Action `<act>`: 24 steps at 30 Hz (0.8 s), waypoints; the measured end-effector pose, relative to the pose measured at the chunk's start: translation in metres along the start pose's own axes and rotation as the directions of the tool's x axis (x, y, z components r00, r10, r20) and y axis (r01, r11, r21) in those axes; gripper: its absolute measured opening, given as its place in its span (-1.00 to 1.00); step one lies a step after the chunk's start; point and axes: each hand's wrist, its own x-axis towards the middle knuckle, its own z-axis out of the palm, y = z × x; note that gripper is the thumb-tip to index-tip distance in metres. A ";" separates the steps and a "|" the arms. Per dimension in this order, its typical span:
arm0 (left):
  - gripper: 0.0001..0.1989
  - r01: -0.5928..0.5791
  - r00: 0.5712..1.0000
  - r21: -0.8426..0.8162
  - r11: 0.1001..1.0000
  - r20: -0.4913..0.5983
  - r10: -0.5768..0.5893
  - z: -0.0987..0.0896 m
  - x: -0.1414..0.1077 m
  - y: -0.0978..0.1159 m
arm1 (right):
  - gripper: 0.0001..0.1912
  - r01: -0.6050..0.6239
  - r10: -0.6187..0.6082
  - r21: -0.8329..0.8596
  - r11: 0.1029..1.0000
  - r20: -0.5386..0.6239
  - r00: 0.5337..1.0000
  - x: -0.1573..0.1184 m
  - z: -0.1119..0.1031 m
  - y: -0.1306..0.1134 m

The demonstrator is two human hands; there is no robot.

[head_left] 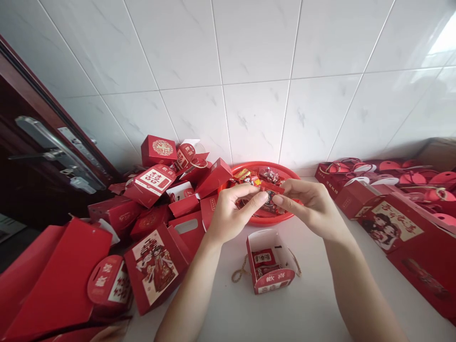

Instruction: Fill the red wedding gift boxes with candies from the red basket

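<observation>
Both my hands meet above a round red plastic basket. My left hand and my right hand pinch a small red wrapped packet between their fingertips. The basket holds several colourful wrapped sweets and snacks, partly hidden by my hands. Below my wrists, an open red-and-white paper gift box stands on the white counter with red packets inside. A twine handle trails from its left side, and neither hand touches the box.
Folded red gift boxes and bags lie heaped at the left. More red boxes and round-tagged pieces are stacked at the right. A white tiled wall rises behind the counter, and a dark door with a metal handle stands at the far left.
</observation>
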 end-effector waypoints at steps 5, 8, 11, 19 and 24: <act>-0.74 0.005 1.000 0.012 1.000 0.003 -0.005 -0.001 -0.001 0.000 | -0.70 -0.017 0.018 0.051 0.999 -0.033 0.999 0.001 0.003 0.001; -0.75 -0.007 1.000 0.042 0.999 -0.007 0.007 -0.001 -0.001 0.000 | -0.70 -0.023 0.028 0.060 0.998 -0.079 0.997 0.002 0.004 0.001; -0.76 0.013 1.000 0.019 1.000 0.008 -0.013 0.000 -0.001 -0.001 | -0.69 -0.012 0.020 0.067 0.998 -0.112 0.994 0.002 0.005 0.001; -0.81 0.125 0.976 -0.077 0.989 0.188 -0.109 -0.004 -0.003 0.001 | -0.70 -0.122 0.123 0.209 0.970 0.009 0.992 0.002 -0.004 0.002; -0.88 0.113 0.967 -0.148 0.982 0.244 -0.075 -0.005 -0.003 0.001 | -0.69 -0.205 0.183 0.324 0.923 0.098 0.978 0.004 -0.007 0.004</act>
